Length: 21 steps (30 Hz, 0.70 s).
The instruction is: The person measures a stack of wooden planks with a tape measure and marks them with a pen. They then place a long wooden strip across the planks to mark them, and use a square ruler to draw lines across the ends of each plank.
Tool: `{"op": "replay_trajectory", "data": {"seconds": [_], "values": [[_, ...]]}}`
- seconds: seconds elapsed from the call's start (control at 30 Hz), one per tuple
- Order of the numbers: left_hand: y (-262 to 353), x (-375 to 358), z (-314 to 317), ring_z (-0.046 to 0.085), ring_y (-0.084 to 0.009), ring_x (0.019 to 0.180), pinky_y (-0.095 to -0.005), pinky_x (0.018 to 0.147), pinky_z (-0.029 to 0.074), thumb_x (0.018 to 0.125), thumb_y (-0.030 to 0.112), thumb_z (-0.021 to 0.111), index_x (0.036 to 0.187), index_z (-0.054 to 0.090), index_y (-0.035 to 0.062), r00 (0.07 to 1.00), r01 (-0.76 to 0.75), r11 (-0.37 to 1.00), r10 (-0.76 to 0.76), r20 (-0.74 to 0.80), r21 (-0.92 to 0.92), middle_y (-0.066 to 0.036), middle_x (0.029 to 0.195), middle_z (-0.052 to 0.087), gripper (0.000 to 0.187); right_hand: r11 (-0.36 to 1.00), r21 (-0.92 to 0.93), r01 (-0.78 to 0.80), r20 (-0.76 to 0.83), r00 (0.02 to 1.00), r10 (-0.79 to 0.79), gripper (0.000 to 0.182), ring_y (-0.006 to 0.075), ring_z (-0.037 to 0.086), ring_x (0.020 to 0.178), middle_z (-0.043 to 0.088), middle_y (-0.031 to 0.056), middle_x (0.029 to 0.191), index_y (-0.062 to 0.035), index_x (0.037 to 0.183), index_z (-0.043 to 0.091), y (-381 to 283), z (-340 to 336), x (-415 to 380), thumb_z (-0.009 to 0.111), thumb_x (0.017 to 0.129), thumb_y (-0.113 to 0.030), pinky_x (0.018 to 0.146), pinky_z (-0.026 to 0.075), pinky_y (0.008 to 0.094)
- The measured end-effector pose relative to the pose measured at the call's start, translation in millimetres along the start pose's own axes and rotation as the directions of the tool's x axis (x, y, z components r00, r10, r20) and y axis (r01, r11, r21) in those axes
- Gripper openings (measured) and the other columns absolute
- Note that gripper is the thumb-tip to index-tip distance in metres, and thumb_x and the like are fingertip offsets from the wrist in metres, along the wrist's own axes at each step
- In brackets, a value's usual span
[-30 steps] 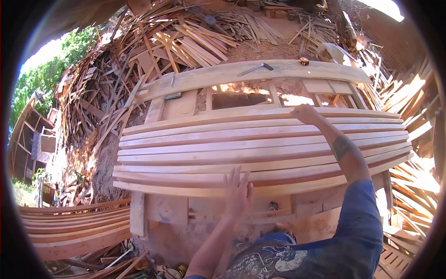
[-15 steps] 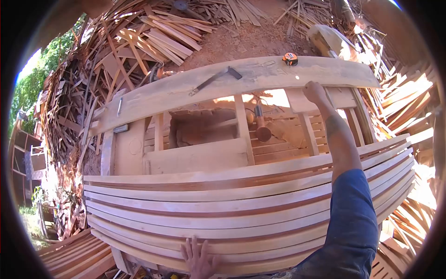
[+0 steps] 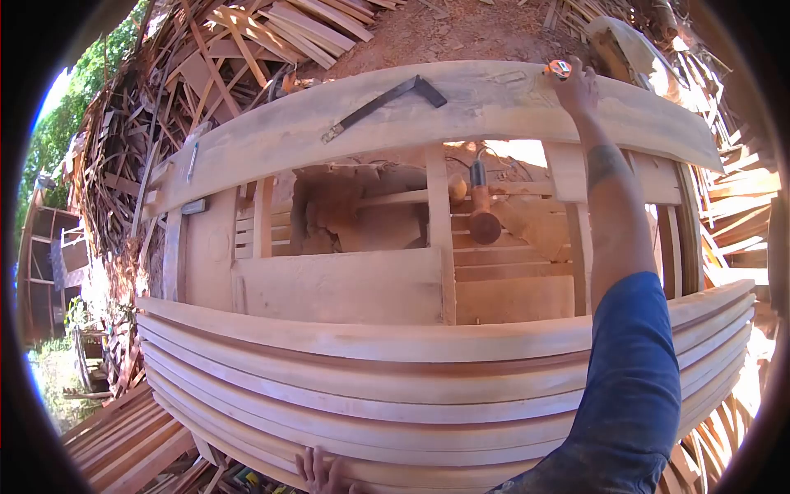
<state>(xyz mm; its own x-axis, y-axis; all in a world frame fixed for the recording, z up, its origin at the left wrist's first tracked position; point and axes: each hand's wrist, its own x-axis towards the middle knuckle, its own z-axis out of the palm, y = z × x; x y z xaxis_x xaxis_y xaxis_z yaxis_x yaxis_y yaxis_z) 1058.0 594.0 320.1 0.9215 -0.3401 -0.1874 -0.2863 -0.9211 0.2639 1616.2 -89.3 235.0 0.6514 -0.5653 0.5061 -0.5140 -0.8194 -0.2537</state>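
Observation:
My right hand reaches over the far plank, its fingers closed around an orange and black tape measure on the plank's top. Partly cut off by the bottom edge of the view, my left hand rests on the nearest of several long pale wooden strips, its fingers apart and holding nothing. A dark try square lies on the far plank, left of the tape measure. A slim pencil-like marker lies at that plank's left end.
Below the plank, a power tool with a round head lies in the open wooden frame. A small dark block sits at the left. Scrap wood piles surround the bench at the back and both sides.
My right hand has moved from the plank's near edge outward to the tape measure and closed on it. The view has shifted, and my left hand now shows lower in it.

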Motion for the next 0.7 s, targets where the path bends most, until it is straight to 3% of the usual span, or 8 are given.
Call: {"op": "replay_trajectory", "data": {"seconds": [0.1, 0.2, 0.3, 0.33, 0.4, 0.5, 0.6, 0.7], "values": [[-2.4, -3.1, 2.6, 0.024, -0.0501, 0.142, -0.0681, 0.114, 0.012, 0.092, 0.046, 0.05, 0.14, 0.048, 0.0061, 0.999, -0.015, 1.0, 0.015, -0.033, 0.001, -0.028, 0.151, 0.032, 0.063, 1.0, 0.009, -0.018, -0.012, 1.0, 0.018, 0.071, 0.0349, 0.052, 0.128, 0.05, 0.0168, 0.141, -0.0211, 0.139, 0.047, 17.3, 39.8, 25.3, 0.065, 0.082, -0.058, 0.102, 0.041, 0.0526], [-3.8, -4.0, 1.4, 0.029, -0.05, 0.139, -0.0676, 0.112, 0.017, 0.092, 0.047, 0.051, 0.14, 0.048, 0.0061, 1.0, -0.023, 0.999, 0.023, -0.007, 0.046, -0.029, 0.15, 0.033, 0.063, 0.995, 0.065, -0.072, 0.275, 0.96, 0.051, 0.072, 0.0328, 0.053, 0.128, 0.056, 0.0128, 0.136, -0.0229, 0.14, 0.046, 28.6, 47.4, 34.5, 0.065, 0.081, -0.06, 0.102, 0.041, 0.0512], [3.8, 5.9, -9.3, 0.04, -0.0494, 0.133, -0.0663, 0.108, 0.03, 0.091, 0.045, 0.056, 0.139, 0.048, 0.0051, 1.0, -0.012, 0.992, 0.01, 0.017, 0.122, -0.032, 0.145, 0.038, 0.063, 0.988, 0.049, -0.143, 0.168, 0.977, 0.133, 0.073, 0.0306, 0.056, 0.125, 0.062, 0.0117, 0.129, -0.0181, 0.139, 0.048, 13.0, 26.8, 17.5, 0.064, 0.081, -0.06, 0.101, 0.042, 0.0477], [5.1, 1.6, 0.2, 0.032, -0.0512, 0.135, -0.0693, 0.111, 0.017, 0.085, 0.053, 0.056, 0.123, 0.06, 0.0051, 0.998, 0.053, 0.997, -0.052, -0.023, 0.055, -0.029, 0.142, 0.041, 0.061, 0.986, 0.065, -0.153, 0.079, 0.986, 0.148, 0.073, 0.0307, 0.057, 0.123, 0.063, 0.0131, 0.128, -0.0161, 0.137, 0.049, 12.3, 22.8, 14.3, 0.064, 0.08, -0.06, 0.1, 0.043, 0.0471], [6.3, -3.7, -1.3, 0.032, -0.049, 0.137, -0.0696, 0.11, 0.017, 0.083, 0.052, 0.061, 0.128, 0.06, 0.0117, 0.997, 0.071, 0.997, -0.071, 0.021, 0.007, -0.027, 0.144, 0.041, 0.061, 0.952, 0.301, -0.055, -0.081, 0.993, 0.083, 0.07, 0.0324, 0.059, 0.118, 0.062, 0.0156, 0.128, -0.0114, 0.13, 0.056, 33.8, 26.5, 16.6, 0.065, 0.08, -0.059, 0.098, 0.044, 0.0465], [5.0, 4.6, -11.6, 0.034, -0.0474, 0.136, -0.0702, 0.11, 0.018, 0.082, 0.053, 0.064, 0.134, 0.058, 0.0168, 0.998, 0.062, 0.998, -0.062, 0.014, -0.025, -0.024, 0.144, 0.042, 0.063, 0.63, 0.719, -0.295, 0.288, 0.951, 0.116, 0.058, 0.0217, 0.065, 0.101, 0.065, 0.0098, 0.11, -0.0051, 0.125, 0.057, 25.5, -37.0, -10.2, 0.064, 0.088, -0.049, 0.082, 0.052, 0.036], [6.5, 6.5, -16.5, 0.033, -0.0455, 0.138, -0.0683, 0.111, 0.018, 0.085, 0.053, 0.062, 0.137, 0.056, 0.0179, 0.999, 0.05, 0.999, -0.05, 0.017, -0.009, -0.021, 0.147, 0.04, 0.063, 0.325, 0.775, -0.541, 0.596, 0.798, -0.094, 0.045, 0.0179, 0.067, 0.086, 0.064, 0.0083, 0.102, -0.0046, 0.123, 0.057, -35.7, -133.9, -61.7, 0.061, 0.093, -0.039, 0.071, 0.054, 0.0287], [3.9, 8.2, -22.8, 0.032, -0.044, 0.14, -0.0667, 0.112, 0.017, 0.083, 0.05, 0.066, 0.138, 0.052, 0.0159, 1.0, 0.023, 0.997, -0.024, -0.008, -0.08, -0.021, 0.149, 0.038, 0.066, 0.278, 0.715, -0.642, 0.694, 0.603, -0.393, 0.04, 0.0187, 0.067, 0.083, 0.065, 0.0102, 0.1, -0.0035, 0.121, 0.058, -121.7, -216.5, -126.2, 0.058, 0.095, -0.033, 0.071, 0.054, 0.0279]]}}
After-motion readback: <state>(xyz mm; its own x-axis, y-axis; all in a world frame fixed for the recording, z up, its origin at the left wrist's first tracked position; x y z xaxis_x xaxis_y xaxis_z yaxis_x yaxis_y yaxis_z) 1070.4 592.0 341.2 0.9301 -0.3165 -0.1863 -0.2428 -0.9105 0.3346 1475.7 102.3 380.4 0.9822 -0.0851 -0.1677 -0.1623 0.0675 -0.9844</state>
